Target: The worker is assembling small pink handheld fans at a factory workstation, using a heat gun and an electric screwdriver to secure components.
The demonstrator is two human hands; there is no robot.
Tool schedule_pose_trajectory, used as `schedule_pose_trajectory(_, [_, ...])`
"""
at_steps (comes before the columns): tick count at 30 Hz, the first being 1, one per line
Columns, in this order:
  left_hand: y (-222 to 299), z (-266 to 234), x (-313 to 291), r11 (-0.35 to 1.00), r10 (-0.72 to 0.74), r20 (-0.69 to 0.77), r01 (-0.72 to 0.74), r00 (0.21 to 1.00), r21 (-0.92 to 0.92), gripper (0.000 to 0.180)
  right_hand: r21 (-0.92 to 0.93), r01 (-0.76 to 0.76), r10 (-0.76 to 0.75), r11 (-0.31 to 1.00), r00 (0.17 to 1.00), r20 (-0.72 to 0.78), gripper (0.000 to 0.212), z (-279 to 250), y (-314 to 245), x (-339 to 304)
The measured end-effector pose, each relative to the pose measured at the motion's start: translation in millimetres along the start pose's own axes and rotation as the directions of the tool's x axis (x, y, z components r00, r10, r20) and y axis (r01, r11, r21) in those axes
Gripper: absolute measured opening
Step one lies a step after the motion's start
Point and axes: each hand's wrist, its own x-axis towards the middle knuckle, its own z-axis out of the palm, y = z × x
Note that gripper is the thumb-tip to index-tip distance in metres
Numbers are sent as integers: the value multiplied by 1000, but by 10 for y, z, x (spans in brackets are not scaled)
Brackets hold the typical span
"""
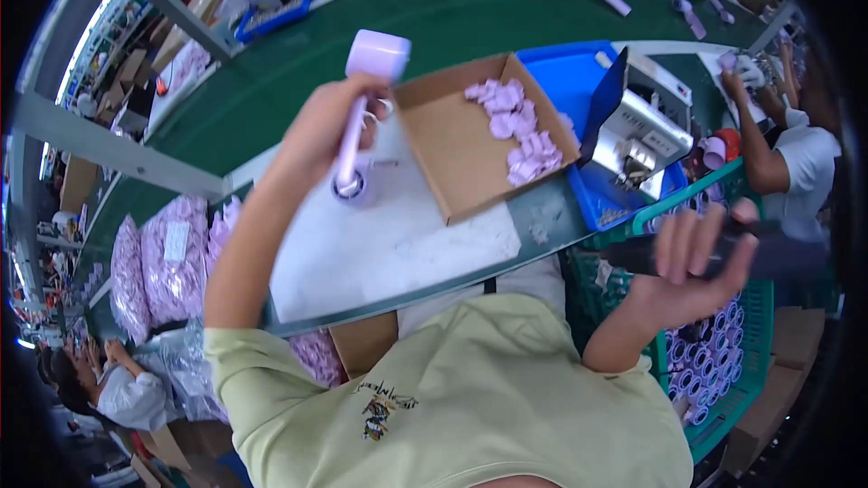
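Observation:
Over the white work surface (398,258), my left hand (330,122) is closed around a lilac hair dryer housing (375,54). Its wide barrel points up and away, and its slim handle runs down past my fingers. A round lilac piece with a dark centre (349,188) shows at the handle's lower end; whether it is joined to the handle I cannot tell. Off to the right, my right hand (692,262) grips a black electric screwdriver (778,248), blurred by motion, its tip toward the left. A short thin metal piece (386,163) lies beside the handle.
A cardboard tray (443,140) holds lilac plastic parts (515,122). Right of it, a metal device (646,117) stands in a blue bin (579,190). A green crate (759,370) holds many lilac housings. Beyond runs a green conveyor (488,14). Bagged parts (172,258) stand left; co-workers sit both sides.

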Motion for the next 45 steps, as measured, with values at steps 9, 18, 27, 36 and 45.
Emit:
schedule_pose_trajectory(9, [-443, -926, 2083, 673, 479, -308, -119, 822, 730, 60, -799, -137, -86, 585, 970, -229, 28, -359, 503, 33])
schedule_pose_trajectory(18, [-522, -1711, -247, 417, 530, -271, 31, 803, 908, 53, -896, 427, -37, 118, 904, 426, 47, -218, 861, -475])
schedule_pose_trajectory(27, [-1186, -1790, -896, 138, 399, -568, 565, 720, 814, 46, -897, 370, 889, -244, 454, -54, 58, 1022, 2287, -353])
schedule_pose_trajectory(36, [-1078, -1713, -1009, 356, 651, -419, 234, 632, 905, 41, -784, 555, 868, 278, 205, 453, 40, 515, 2029, -469])
schedule_pose_trajectory(45, [-1542, -389, -1496, 808, -58, -187, -64, 981, -586, 33, -850, 102, 750, 516, 426, 506, 42, 518, 1814, -374])
